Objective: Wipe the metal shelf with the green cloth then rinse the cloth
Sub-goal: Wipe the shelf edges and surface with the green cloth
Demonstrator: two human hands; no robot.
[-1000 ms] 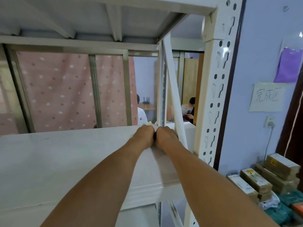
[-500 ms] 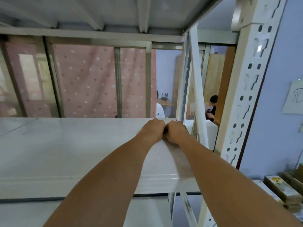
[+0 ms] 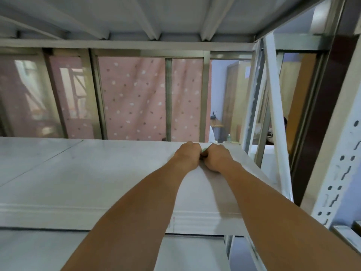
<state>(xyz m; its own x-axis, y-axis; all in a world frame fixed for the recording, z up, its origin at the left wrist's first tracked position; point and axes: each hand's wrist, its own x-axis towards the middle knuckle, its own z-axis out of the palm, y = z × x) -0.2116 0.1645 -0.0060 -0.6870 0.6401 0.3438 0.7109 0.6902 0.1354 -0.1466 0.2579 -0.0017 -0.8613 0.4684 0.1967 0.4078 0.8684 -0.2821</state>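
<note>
Both arms reach fwd over the shelf [image 3: 78, 173], a pale metal deck, to its far edge at approx 1 o'clock from the person. L hand [image 3: 188, 155] & R hand [image 3: 217, 159] sit there as fists, side by side, knuckles touching, backs twd the camera. Fingers of both curl down & away, so the tips are hidden. Cloth [image 3: 204, 150]: only a thin green sliver shows, wedged in the gap btw the two fists, right at the far edge. Both hands look bunched tight on it, w/ the rest out of sight under them. Fists rest on the deck surface

Post [image 3: 336, 173], white w/ slotted holes, stands at 3 o'clock. A white brace [image 3: 274, 114] slants up at 2 o'clock, near R hand. Upper deck [image 3: 156, 14] w/ ribs is overhead at 12. Behind the shelf, 11 to 12 o'clock, a pink dotted curtain [image 3: 136, 98] hangs behind metal-framed glass. Lower deck [image 3: 39, 251] at 7 o'clock
</note>
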